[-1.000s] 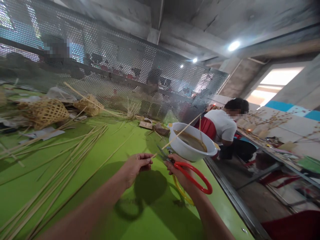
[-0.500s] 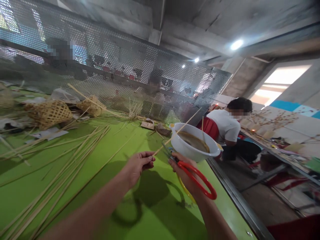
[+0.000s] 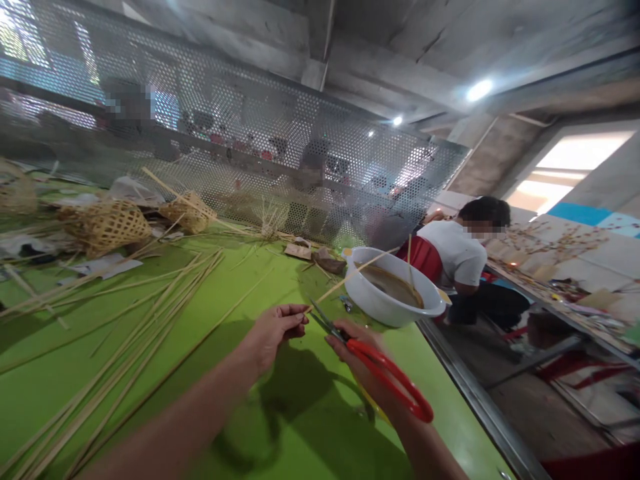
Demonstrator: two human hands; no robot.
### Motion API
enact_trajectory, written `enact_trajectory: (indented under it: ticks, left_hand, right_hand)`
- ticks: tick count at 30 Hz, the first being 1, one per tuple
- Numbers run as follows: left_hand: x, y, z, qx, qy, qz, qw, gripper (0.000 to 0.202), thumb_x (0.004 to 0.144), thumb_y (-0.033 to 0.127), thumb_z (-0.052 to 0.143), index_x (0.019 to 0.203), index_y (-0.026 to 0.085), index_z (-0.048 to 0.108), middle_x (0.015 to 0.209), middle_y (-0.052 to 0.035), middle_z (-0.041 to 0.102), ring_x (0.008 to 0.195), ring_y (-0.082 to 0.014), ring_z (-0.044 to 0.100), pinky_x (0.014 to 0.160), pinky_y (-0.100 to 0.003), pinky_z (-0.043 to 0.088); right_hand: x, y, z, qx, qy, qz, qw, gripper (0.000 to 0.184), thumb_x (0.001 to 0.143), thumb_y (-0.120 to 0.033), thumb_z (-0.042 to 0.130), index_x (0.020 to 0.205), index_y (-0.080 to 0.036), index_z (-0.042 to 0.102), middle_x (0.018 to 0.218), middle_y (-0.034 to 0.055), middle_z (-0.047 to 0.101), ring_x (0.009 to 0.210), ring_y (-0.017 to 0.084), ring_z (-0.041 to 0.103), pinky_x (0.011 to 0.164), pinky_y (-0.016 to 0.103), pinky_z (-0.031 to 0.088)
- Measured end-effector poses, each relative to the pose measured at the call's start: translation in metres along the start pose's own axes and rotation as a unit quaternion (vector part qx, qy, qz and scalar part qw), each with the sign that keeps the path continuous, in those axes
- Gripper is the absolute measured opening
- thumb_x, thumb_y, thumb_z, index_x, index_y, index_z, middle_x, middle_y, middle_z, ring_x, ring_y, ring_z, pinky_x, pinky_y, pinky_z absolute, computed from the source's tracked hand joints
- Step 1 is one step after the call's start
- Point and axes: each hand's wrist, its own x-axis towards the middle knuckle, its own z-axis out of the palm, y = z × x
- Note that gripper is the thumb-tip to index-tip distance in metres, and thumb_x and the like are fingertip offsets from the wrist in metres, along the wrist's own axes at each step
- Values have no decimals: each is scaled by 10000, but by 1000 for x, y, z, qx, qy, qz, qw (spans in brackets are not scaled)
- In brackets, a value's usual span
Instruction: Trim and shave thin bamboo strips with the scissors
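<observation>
My left hand (image 3: 273,331) pinches the near end of a thin bamboo strip (image 3: 350,276) that slants up to the right, over the white bowl. My right hand (image 3: 361,357) grips scissors (image 3: 380,365) with large red loop handles; a yellow loop shows beneath. The dark blades point left, their tips close to the strip's near end by my left fingers. Both hands hover above the green table (image 3: 310,427).
A white bowl (image 3: 387,307) of brown liquid stands near the table's right edge. Long bamboo strips (image 3: 130,327) lie across the left. Woven baskets (image 3: 107,227) sit at the back left before a perforated metal screen (image 3: 250,147). A person in white (image 3: 457,257) crouches right.
The scissors have swung lower and left, blades now near my left fingertips. The strip's far end has dropped toward the bowl. The view drifted slightly.
</observation>
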Motion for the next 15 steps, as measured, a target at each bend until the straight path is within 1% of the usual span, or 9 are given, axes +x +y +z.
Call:
enact_trajectory:
  ticks: [4, 5, 8, 9, 12, 13, 14, 15]
  left_hand:
    - [0, 0, 1, 1, -19, 11, 1000, 141, 743, 19, 662, 849, 101, 706, 712, -28, 673, 538, -57, 586, 617, -177, 515]
    - [0, -1, 1, 0, -18, 9, 1000, 144, 742, 15, 661, 849, 100, 704, 710, -29, 674, 535, -58, 587, 612, -178, 515]
    - [2, -1, -1, -8, -7, -1, 1000, 160, 749, -12, 633, 847, 96, 698, 693, -27, 671, 508, -55, 580, 582, -174, 513]
    - [2, -1, -1, -11, -8, -2, 1000, 162, 755, -15, 623, 848, 95, 697, 694, -28, 673, 505, -55, 580, 578, -173, 514]
    - [1, 0, -1, -14, -25, 1, 1000, 150, 775, 5, 616, 868, 91, 695, 720, -36, 682, 523, -58, 593, 594, -175, 526]
    - [1, 0, -1, -16, -26, 1, 1000, 148, 776, 8, 618, 871, 91, 695, 724, -37, 683, 526, -59, 595, 599, -176, 529]
    - [0, 0, 0, -18, -22, -1, 1000, 146, 773, 7, 620, 867, 91, 694, 723, -36, 683, 526, -59, 595, 601, -177, 532]
    - [0, 1, 0, -22, -15, -4, 1000, 146, 770, 0, 619, 857, 93, 692, 717, -35, 681, 522, -59, 593, 597, -176, 531]
  right_hand:
    - [1, 0, 1, 13, 35, 23, 999, 257, 867, -454, 495, 805, -228, 601, 708, 6, 582, 620, 183, 517, 573, 285, 405]
    - [1, -1, 1, 9, 32, 17, 999, 263, 862, -467, 494, 819, -236, 612, 713, 10, 594, 625, 191, 527, 579, 291, 405]
    - [2, -3, 3, -4, -16, -6, 1000, 226, 868, -444, 490, 861, -274, 639, 731, 13, 627, 639, 201, 551, 601, 299, 404]
    - [2, -3, 3, -3, -16, -4, 1000, 215, 871, -434, 493, 873, -278, 641, 731, 10, 627, 632, 198, 548, 597, 300, 403]
    - [2, -1, 3, 5, 34, 22, 999, 218, 870, -442, 510, 866, -261, 631, 722, 8, 610, 619, 193, 530, 581, 301, 408]
    - [2, -1, 3, 2, 49, 20, 999, 229, 868, -454, 513, 861, -256, 629, 721, 8, 608, 619, 193, 529, 579, 302, 410]
    - [2, 0, 3, -4, 48, 10, 999, 239, 868, -461, 511, 866, -253, 630, 725, 8, 611, 626, 194, 536, 584, 303, 415]
    - [1, 0, 4, -11, 32, -4, 999, 245, 872, -460, 506, 879, -251, 635, 730, 7, 617, 632, 194, 545, 590, 303, 418]
